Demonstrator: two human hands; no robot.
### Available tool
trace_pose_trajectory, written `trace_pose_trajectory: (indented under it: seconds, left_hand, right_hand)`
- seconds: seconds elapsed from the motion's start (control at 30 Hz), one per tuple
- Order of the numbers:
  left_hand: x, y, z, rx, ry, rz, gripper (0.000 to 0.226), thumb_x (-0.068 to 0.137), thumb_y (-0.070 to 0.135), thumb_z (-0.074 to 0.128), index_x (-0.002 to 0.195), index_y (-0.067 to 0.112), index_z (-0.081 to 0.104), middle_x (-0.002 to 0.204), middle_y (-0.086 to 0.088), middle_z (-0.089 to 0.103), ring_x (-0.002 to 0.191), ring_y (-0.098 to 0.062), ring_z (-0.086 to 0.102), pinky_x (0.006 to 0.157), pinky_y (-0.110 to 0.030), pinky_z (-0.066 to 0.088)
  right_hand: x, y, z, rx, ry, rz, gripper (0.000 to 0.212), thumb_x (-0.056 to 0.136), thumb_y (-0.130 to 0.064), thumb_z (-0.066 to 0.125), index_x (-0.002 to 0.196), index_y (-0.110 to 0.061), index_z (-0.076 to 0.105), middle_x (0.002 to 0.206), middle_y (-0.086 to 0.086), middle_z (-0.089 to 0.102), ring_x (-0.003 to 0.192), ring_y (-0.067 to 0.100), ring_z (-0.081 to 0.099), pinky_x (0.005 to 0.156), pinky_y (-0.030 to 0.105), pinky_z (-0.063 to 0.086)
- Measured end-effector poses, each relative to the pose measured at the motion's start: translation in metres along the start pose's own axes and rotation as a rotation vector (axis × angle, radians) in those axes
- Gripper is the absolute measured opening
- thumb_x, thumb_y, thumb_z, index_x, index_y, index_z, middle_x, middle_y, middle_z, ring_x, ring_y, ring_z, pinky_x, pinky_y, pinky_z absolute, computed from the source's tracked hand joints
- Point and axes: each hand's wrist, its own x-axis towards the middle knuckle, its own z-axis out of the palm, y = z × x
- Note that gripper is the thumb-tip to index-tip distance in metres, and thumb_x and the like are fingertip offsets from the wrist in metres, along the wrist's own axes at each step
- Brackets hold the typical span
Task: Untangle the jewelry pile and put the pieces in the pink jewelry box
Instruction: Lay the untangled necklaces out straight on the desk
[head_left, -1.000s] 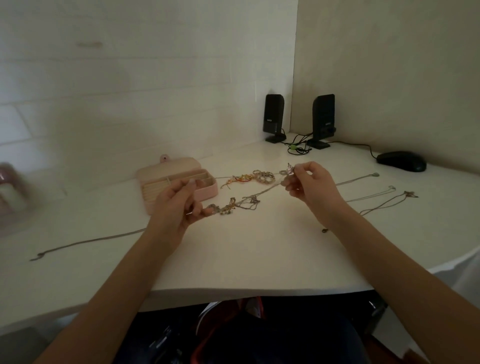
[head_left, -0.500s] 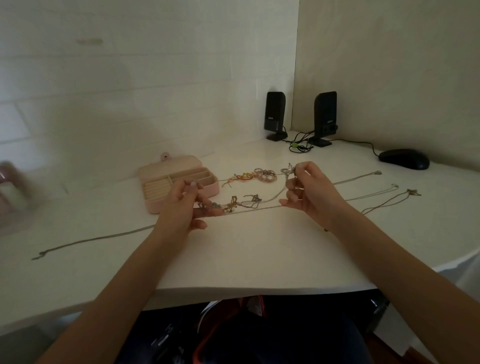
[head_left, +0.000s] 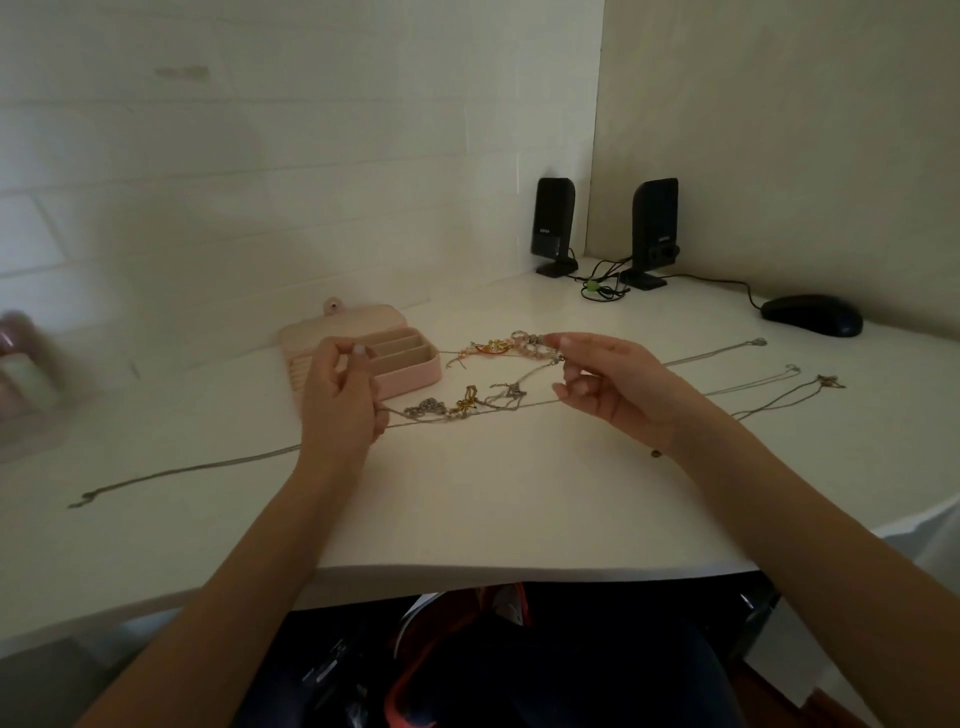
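You had two hands in view, left hand (head_left: 340, 402) and right hand (head_left: 613, 387). One pink jewelry box (head_left: 410, 370), open. Two black speakers (head_left: 554, 223) (head_left: 655, 228). One mouse (head_left: 810, 315). One tangled jewelry cluster (head_left: 457, 405); individual pieces within it could not be counted.

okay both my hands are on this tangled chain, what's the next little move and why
Probably ease the hands apart gently. The left hand and right hand each pinch the thin chain, and a knot of charms sits between them; light tension should show which strand to free. The pink box is open.
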Motion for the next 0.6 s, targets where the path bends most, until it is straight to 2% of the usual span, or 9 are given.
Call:
trace_pose_trajectory:
  seconds: [0.13, 0.2, 0.3, 0.37, 0.5, 0.6]
  left_hand:
    - [0.0039, -0.0015, -0.0046, -0.104, 0.007, -0.007, 0.024, 0.101, 0.015, 0.040, 0.081, 0.017, 0.051, 0.040, 0.011, 0.034, 0.032, -0.004, 0.025, 0.033, -0.012, 0.020]
    - [0.0057, -0.0014, -0.0067, -0.177, -0.018, -0.051, 0.024, 0.101, 0.012, 0.040, 0.081, 0.014, 0.053, 0.040, 0.010, 0.034, 0.030, -0.005, 0.024, 0.033, -0.012, 0.018]
    - [0.0062, 0.0016, -0.0089, -0.339, -0.111, -0.187, 0.029, 0.101, 0.011, 0.037, 0.076, 0.014, 0.052, 0.042, 0.009, 0.032, 0.026, -0.003, 0.022, 0.031, -0.009, 0.014]
    - [0.0062, 0.0037, -0.0098, -0.388, -0.185, -0.267, 0.028, 0.100, 0.012, 0.036, 0.076, 0.015, 0.051, 0.040, 0.009, 0.031, 0.024, -0.002, 0.021, 0.030, -0.007, 0.015]
    - [0.0047, 0.0037, -0.0095, -0.380, -0.264, -0.318, 0.024, 0.098, 0.014, 0.039, 0.079, 0.013, 0.054, 0.041, 0.010, 0.031, 0.025, -0.002, 0.021, 0.030, -0.008, 0.014]
    - [0.0038, 0.0056, -0.0102, -0.445, -0.284, -0.346, 0.027, 0.095, 0.017, 0.041, 0.071, 0.014, 0.053, 0.043, 0.009, 0.030, 0.026, -0.003, 0.021, 0.031, -0.010, 0.011]
  right_hand:
    - [0.0012, 0.0044, -0.0045, -0.259, 0.006, -0.029, 0.022, 0.095, -0.017, 0.054, 0.112, -0.009, 0.066, 0.081, 0.004, 0.070, 0.057, 0.007, 0.060, 0.077, 0.027, 0.057]
    - [0.0011, 0.0057, -0.0043, -0.325, 0.020, -0.045, 0.020, 0.095, -0.017, 0.055, 0.110, -0.011, 0.066, 0.089, 0.007, 0.072, 0.059, 0.009, 0.064, 0.074, 0.027, 0.058]
    - [-0.0006, 0.0034, -0.0037, -0.260, 0.060, -0.035, 0.006, 0.092, -0.013, 0.058, 0.096, -0.010, 0.060, 0.091, 0.014, 0.072, 0.059, 0.017, 0.068, 0.062, 0.029, 0.058]
    - [-0.0005, 0.0006, -0.0043, -0.168, 0.096, -0.025, 0.004, 0.094, -0.011, 0.056, 0.092, -0.010, 0.053, 0.090, 0.017, 0.071, 0.060, 0.021, 0.070, 0.059, 0.031, 0.058]
    - [0.0013, 0.0005, -0.0044, -0.085, 0.165, -0.039, 0.005, 0.097, -0.011, 0.050, 0.099, -0.006, 0.047, 0.105, 0.016, 0.066, 0.065, 0.026, 0.072, 0.056, 0.032, 0.059]
    - [0.0044, 0.0023, -0.0058, -0.088, 0.216, -0.037, 0.012, 0.098, -0.014, 0.048, 0.105, -0.004, 0.047, 0.118, 0.013, 0.058, 0.079, 0.030, 0.072, 0.064, 0.038, 0.061]
